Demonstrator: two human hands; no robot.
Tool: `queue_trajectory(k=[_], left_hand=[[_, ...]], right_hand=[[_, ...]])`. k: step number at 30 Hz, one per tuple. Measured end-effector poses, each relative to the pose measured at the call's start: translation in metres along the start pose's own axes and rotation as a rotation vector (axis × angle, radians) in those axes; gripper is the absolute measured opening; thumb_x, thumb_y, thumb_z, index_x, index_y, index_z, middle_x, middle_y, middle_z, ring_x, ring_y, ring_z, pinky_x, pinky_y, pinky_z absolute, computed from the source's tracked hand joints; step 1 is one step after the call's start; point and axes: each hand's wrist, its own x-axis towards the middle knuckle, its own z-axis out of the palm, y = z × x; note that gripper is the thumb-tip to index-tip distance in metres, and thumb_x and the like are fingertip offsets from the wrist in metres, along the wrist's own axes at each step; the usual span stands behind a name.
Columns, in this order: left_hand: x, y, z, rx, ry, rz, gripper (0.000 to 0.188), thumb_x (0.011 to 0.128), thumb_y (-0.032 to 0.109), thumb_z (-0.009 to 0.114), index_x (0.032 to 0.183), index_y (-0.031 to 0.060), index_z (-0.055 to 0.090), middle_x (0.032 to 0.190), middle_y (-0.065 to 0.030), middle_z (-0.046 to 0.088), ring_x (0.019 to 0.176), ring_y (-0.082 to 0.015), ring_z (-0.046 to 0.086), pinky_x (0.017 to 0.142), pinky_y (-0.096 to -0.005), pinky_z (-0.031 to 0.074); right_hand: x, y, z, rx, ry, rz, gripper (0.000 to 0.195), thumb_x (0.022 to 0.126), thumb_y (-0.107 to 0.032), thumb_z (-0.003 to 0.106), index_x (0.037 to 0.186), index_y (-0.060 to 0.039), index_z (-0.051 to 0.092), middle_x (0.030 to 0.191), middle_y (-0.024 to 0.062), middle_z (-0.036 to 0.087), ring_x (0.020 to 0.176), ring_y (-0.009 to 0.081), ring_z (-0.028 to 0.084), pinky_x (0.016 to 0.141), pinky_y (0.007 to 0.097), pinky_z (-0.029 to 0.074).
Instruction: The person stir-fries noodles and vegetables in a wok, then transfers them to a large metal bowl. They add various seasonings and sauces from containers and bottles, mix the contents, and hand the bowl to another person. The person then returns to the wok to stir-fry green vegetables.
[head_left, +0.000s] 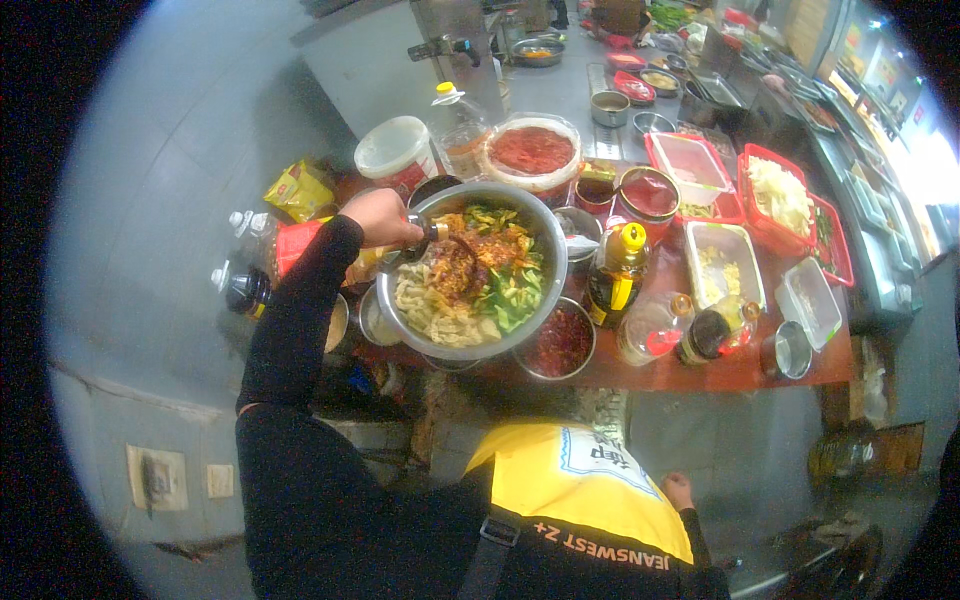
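Observation:
My left hand (381, 217) grips a sauce bottle (430, 231), tilted with its mouth over a large steel bowl (556, 251). A dark stream (474, 262) falls from the mouth into the bowl. Inside lie pale strips of food (421, 294), green vegetable pieces (517, 294) and a reddish-orange seasoning (504, 247). My right hand (679, 491) hangs low beside my yellow apron (517, 457), away from the table. Its fingers look curled, but the hand is small and partly turned away. Against the bowl's near right side stands a metal container of dark red chilli sauce (556, 341).
Behind the bowl stand a tub of red paste (532, 150), a white bucket (394, 150) and a yellow-capped plastic bottle (459, 127). Several sauce bottles (621, 274) crowd the right. Farther right are a white tub (724, 266), red baskets (776, 199) and a steel cup (791, 351).

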Motion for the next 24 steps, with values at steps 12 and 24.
queue_trajectory(k=[12, 24], left_hand=[[0.001, 0.001, -0.015, -0.012, -0.04, 0.083, 0.049, 0.075, 0.045, 0.071, 0.073, -0.0041, 0.067, 0.065, -0.0195, 0.061, 0.061, -0.0278, 0.062, 0.062, -0.04, 0.049], [0.008, -0.044, -0.057, -1.266, 0.041, 0.215, 0.024, 0.095, 0.026, 0.061, 0.103, 0.0037, 0.062, 0.087, -0.0005, 0.064, 0.072, -0.01, 0.06, 0.068, -0.026, 0.051]], right_hand=[[-0.023, -0.001, 0.011, 0.039, 0.042, -0.022, 0.017, 0.083, -0.006, 0.061, 0.099, -0.0024, 0.054, 0.068, 0.0069, 0.053, 0.05, 0.0184, 0.053, 0.044, 0.0324, 0.046], [-0.044, 0.009, 0.021, 0.157, 0.06, -0.043, 0.005, 0.084, -0.005, 0.059, 0.083, -0.0057, 0.054, 0.062, 0.0044, 0.049, 0.047, 0.0169, 0.049, 0.04, 0.0302, 0.038]])
